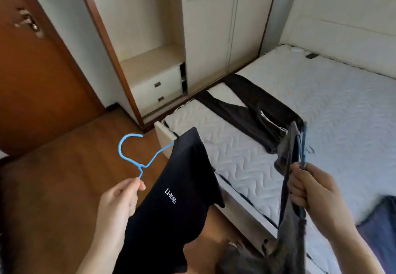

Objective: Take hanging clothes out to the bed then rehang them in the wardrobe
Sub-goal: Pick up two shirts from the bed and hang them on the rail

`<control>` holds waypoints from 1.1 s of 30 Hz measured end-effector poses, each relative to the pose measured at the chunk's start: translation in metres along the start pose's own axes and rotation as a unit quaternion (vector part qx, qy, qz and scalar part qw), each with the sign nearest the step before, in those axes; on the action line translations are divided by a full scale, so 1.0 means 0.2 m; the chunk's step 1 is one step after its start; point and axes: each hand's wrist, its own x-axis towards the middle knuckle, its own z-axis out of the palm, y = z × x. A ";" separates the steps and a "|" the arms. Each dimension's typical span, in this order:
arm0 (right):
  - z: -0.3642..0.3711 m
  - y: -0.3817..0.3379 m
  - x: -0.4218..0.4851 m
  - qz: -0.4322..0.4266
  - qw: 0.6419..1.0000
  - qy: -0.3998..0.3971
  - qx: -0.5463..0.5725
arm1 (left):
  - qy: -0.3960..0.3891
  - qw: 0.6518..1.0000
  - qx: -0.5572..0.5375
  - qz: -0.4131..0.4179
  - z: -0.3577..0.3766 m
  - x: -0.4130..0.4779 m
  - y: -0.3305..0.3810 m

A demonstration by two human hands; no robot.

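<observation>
Two hands, each holding a garment on a hanger at the foot of the bed.

At lower left the left hand point(120, 205) pinches the wire of a blue hanger point(137, 155), its black T-shirt point(171, 209) draping to the hand's right. At right the right hand point(310, 190) grips a grey garment point(291, 220) with a darker blue hanger point(303, 145). Beyond them, black trousers point(252, 110) lie on the bed point(321, 102); the open wardrobe point(154, 37) stands at upper centre.

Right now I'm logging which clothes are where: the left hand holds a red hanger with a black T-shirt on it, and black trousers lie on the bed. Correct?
Not quite: the hanger is blue, not red, as the head view shows. The left hand does hold it with the black T-shirt on it, and black trousers lie on the bed.
</observation>
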 end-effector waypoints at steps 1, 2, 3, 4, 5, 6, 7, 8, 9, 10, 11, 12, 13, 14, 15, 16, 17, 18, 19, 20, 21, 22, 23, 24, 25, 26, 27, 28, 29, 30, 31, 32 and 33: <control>0.10 0.00 0.05 0.007 0.999 -0.029 -0.014 | 0.022 1.000 -0.001 -0.012 -0.07 0.01 -0.01; 0.21 0.00 0.09 0.012 0.998 -0.059 -0.027 | 0.046 0.999 -0.006 -0.025 -0.13 0.02 -0.03; 0.32 0.00 0.15 0.014 0.995 -0.088 -0.037 | 0.070 0.997 -0.013 -0.038 -0.20 0.05 -0.04; 0.42 -0.01 0.20 0.015 0.992 -0.114 -0.045 | 0.093 0.994 -0.019 -0.051 -0.25 0.07 -0.06; 0.52 -0.01 0.26 0.017 0.989 -0.135 -0.055 | 0.116 0.991 -0.025 -0.065 -0.31 0.10 -0.07; 0.63 -0.01 0.33 0.018 0.986 -0.153 -0.066 | 0.138 0.987 -0.031 -0.075 -0.36 0.13 -0.08; 0.73 0.00 0.40 0.020 0.982 -0.169 -0.080 | 0.157 0.984 -0.036 -0.080 -0.41 0.16 -0.09; 0.84 0.01 0.47 0.023 0.979 -0.180 -0.094 | 0.175 0.981 -0.035 -0.079 -0.46 0.21 -0.10; 0.95 0.03 0.55 0.028 0.976 -0.188 -0.105 | 0.195 0.978 -0.027 -0.073 -0.51 0.26 -0.11; 1.06 0.05 0.63 0.032 0.974 -0.193 -0.113 | 0.216 0.974 -0.011 -0.069 -0.56 0.33 -0.13; 1.17 0.07 0.72 0.034 0.973 -0.193 -0.119 | 0.238 0.969 0.003 -0.067 -0.60 0.40 -0.14; 1.28 0.09 0.81 0.033 0.972 -0.194 -0.128 | 0.260 0.963 0.011 -0.067 -0.65 0.49 -0.15; 1.40 0.10 0.91 0.032 0.970 -0.197 -0.140 | 0.278 0.958 0.014 -0.070 -0.69 0.57 -0.15; 1.52 0.11 1.00 0.032 0.967 -0.202 -0.151 | 0.295 0.952 0.021 -0.076 -0.74 0.64 -0.15; 1.62 0.12 1.09 0.034 0.965 -0.206 -0.158 | 0.311 0.947 0.033 -0.077 -0.78 0.72 -0.13; 1.73 0.12 1.17 0.038 0.963 -0.210 -0.163 | 0.322 0.942 0.048 -0.075 -0.82 0.79 -0.10; 1.82 0.12 1.25 0.041 0.961 -0.215 -0.167 | 0.331 0.939 0.062 -0.071 -0.86 0.85 -0.07; 1.92 0.13 1.33 0.043 0.959 -0.222 -0.168 | 0.337 0.936 0.071 -0.070 -0.89 0.91 -0.04; 2.00 0.12 1.41 0.046 0.958 -0.228 -0.166 | 0.344 0.933 0.075 -0.073 -0.92 0.98 -0.01; 2.08 0.12 1.48 0.048 0.958 -0.232 -0.163 | 0.350 0.930 0.073 -0.082 -0.94 1.05 0.02; 2.16 0.12 1.55 0.049 0.957 -0.235 -0.161 | 0.354 0.929 0.067 -0.088 -0.97 1.12 0.05; 2.23 0.12 1.61 0.049 0.957 -0.239 -0.159 | 0.355 0.928 0.065 -0.092 -0.99 1.20 0.06; 2.30 0.13 1.67 0.048 0.956 -0.242 -0.159 | 0.354 0.928 0.070 -0.094 -1.01 1.28 0.08; 2.37 0.14 1.74 0.046 0.955 -0.246 -0.159 | 0.354 0.927 0.082 -0.096 -1.03 1.37 0.10; 2.43 0.14 1.81 0.044 0.954 -0.249 -0.160 | 0.353 0.926 0.096 -0.095 -1.06 1.47 0.11; 2.51 0.15 1.88 0.041 0.954 -0.251 -0.161 | 0.350 0.926 0.108 -0.095 -1.08 1.57 0.12; 2.58 0.15 1.95 0.036 0.953 -0.250 -0.164 | 0.344 0.927 0.118 -0.092 -1.11 1.69 0.13; 2.65 0.16 2.02 0.030 0.954 -0.247 -0.167 | 0.334 0.930 0.125 -0.088 -1.14 1.81 0.14; 2.72 0.17 2.09 0.024 0.956 -0.239 -0.171 | 0.322 0.934 0.132 -0.079 -1.17 1.94 0.14; 2.79 0.17 2.17 0.017 0.957 -0.230 -0.175 | 0.309 0.938 0.140 -0.072 -1.19 2.08 0.14; 2.85 0.17 2.24 0.008 0.959 -0.220 -0.180 | 0.297 0.941 0.148 -0.061 -1.22 2.22 0.15; 2.92 0.17 2.31 0.000 0.961 -0.207 -0.184 | 0.285 0.944 0.157 -0.051 -1.25 2.36 0.17; 2.97 0.17 2.38 -0.005 0.963 -0.192 -0.187 | 0.272 0.948 0.163 -0.044 -1.28 2.50 0.19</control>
